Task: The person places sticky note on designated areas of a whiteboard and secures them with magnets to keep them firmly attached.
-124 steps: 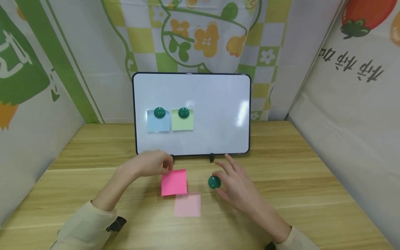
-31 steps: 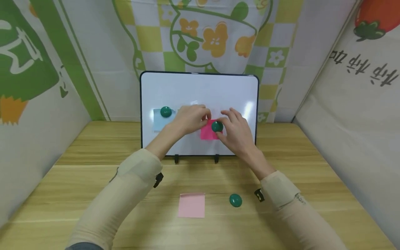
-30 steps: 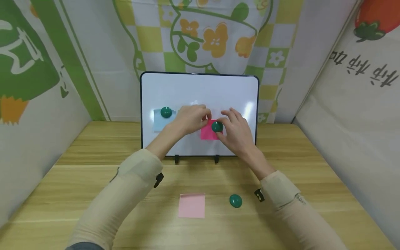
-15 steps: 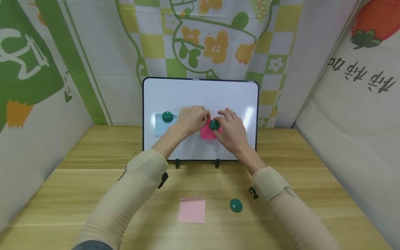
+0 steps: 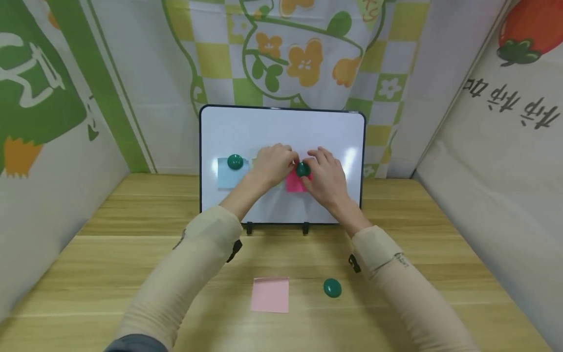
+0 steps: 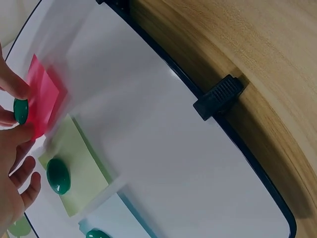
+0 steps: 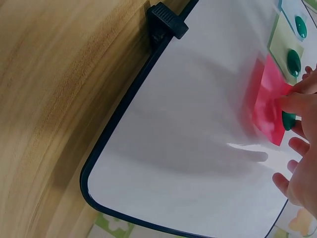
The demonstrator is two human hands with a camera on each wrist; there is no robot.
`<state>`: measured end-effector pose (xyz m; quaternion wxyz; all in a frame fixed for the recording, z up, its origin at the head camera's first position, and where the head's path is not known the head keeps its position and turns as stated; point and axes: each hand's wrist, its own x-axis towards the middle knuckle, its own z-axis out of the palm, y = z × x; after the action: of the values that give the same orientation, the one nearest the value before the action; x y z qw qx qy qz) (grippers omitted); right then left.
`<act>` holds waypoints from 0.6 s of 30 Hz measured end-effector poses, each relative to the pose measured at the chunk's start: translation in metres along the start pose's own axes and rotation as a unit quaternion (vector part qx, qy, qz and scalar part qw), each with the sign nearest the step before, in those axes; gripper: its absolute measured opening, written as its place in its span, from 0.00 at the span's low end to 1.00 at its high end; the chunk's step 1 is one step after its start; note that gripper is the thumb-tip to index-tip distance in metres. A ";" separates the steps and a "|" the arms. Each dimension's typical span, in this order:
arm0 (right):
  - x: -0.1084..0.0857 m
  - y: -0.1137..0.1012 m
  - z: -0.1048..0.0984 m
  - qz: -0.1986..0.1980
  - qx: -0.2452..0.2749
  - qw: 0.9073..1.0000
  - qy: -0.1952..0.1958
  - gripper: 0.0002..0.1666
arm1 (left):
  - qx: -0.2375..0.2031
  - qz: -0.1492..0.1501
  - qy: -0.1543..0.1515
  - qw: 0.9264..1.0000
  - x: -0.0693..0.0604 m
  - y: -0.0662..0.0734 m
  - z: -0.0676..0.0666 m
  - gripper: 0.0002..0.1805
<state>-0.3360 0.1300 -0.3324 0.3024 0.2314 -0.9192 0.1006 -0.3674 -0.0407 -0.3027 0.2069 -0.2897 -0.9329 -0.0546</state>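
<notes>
My left hand (image 5: 277,165) pinches the upper edge of a hot-pink sticky note (image 5: 294,183) against the whiteboard (image 5: 281,129). Between thumb and forefinger, my right hand (image 5: 327,178) holds a round green magnet (image 5: 303,169) at the top of that note. To the left, a green magnet (image 5: 235,162) pins a blue sticky note (image 5: 229,177) to the board. Beside it, a light-green sticky note (image 6: 74,168) hangs under another green magnet (image 6: 58,176); my left hand mostly covers it in the head view.
On the wooden table (image 5: 154,220) lie a pale-pink sticky note (image 5: 270,295) and a loose green magnet (image 5: 332,288). Black feet (image 5: 305,228) hold up the board's lower edge. A patterned cloth (image 5: 303,49) hangs behind.
Both hands carried the hot-pink note and a magnet from the table up to the board. Over the last second the magnet shifted slightly up and left, toward the note's top edge.
</notes>
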 end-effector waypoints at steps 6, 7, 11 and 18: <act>0.002 0.001 0.003 0.009 0.010 1.000 0.001 0.22 | 0.013 -0.007 0.009 1.000 0.003 0.002 0.000 0.08; 0.002 0.001 0.004 0.010 0.013 1.000 0.003 0.22 | 0.017 -0.009 0.008 1.000 0.003 0.002 0.000 0.08; 0.002 0.002 0.008 0.012 0.015 1.000 0.010 0.22 | 0.027 -0.018 0.000 0.999 0.005 0.003 0.001 0.09; 0.004 0.004 0.013 0.013 0.007 1.000 0.012 0.23 | 0.040 -0.028 -0.009 0.999 0.006 0.003 0.003 0.10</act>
<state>-0.3473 0.1275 -0.3405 0.3105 0.2205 -0.9177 0.1132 -0.3714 -0.0347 -0.3026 0.2079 -0.2557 -0.9439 -0.0207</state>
